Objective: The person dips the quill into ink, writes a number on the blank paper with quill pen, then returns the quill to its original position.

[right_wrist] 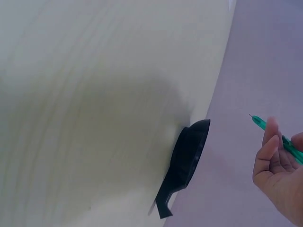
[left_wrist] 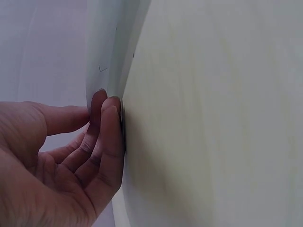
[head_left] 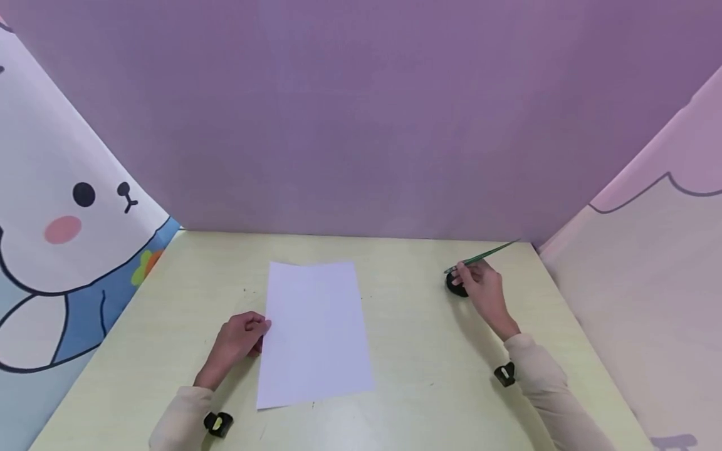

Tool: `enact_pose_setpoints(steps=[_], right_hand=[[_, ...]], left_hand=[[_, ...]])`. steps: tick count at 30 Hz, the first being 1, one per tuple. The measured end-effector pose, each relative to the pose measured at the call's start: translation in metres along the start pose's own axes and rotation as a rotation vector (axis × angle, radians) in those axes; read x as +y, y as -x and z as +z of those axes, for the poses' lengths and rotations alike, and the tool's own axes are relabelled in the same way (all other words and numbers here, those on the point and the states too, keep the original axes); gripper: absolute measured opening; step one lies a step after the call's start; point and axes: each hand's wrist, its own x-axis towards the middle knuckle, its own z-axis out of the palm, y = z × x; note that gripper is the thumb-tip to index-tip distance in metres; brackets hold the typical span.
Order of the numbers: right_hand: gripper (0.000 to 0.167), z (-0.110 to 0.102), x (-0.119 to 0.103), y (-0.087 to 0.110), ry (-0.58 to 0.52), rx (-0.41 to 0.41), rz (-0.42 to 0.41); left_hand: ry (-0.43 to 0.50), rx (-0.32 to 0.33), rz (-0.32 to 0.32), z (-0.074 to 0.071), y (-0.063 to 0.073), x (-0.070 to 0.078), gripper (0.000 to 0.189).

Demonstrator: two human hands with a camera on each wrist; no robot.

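Observation:
A white sheet of paper [head_left: 316, 332] lies left of centre on the table, its long side towards my left hand. My left hand [head_left: 242, 338] pinches the left edge of the paper [left_wrist: 106, 52] between thumb and fingers, lifting that edge a little. A small dark mark shows on the paper there. At the back right my right hand [head_left: 486, 289] holds a slim green pen [right_wrist: 259, 121] above the table, its fine tip pointing left and down. Below this hand stands a small black dish [right_wrist: 187, 153] with a short handle, partly hidden by the hand in the head view.
The pale wooden table [head_left: 417, 351] meets a purple wall [head_left: 361, 125] at the back. A cartoon-printed panel [head_left: 73, 263] stands on the left and a pink and white one [head_left: 648, 300] on the right. Small dark specks lie around the paper.

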Motion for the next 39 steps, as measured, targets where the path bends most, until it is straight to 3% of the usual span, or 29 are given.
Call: enact_pose_setpoints(steps=[8,16,22,33,39], right_hand=[[0.019,0.009,-0.003,-0.002,-0.033,-0.022,0.023],[0.020,0.022,0.027,-0.009,-0.018,-0.022,-0.019],[0.022,0.025,0.033,-0.009,-0.038,-0.031,-0.006],[0.020,0.031,0.024,-0.012,-0.051,-0.031,-0.017],[0.021,0.034,-0.002,-0.008,-0.079,-0.081,-0.030]], left_hand=[[-0.024,-0.005,0.012,0.002,0.000,0.003,0.023],[-0.068,-0.009,0.022,0.003,-0.001,0.006,0.022],[-0.076,-0.022,0.040,0.006,0.002,0.008,0.021],[-0.097,-0.025,0.048,0.011,-0.001,0.011,0.021],[-0.085,-0.038,0.022,0.012,0.003,0.012,0.018]])
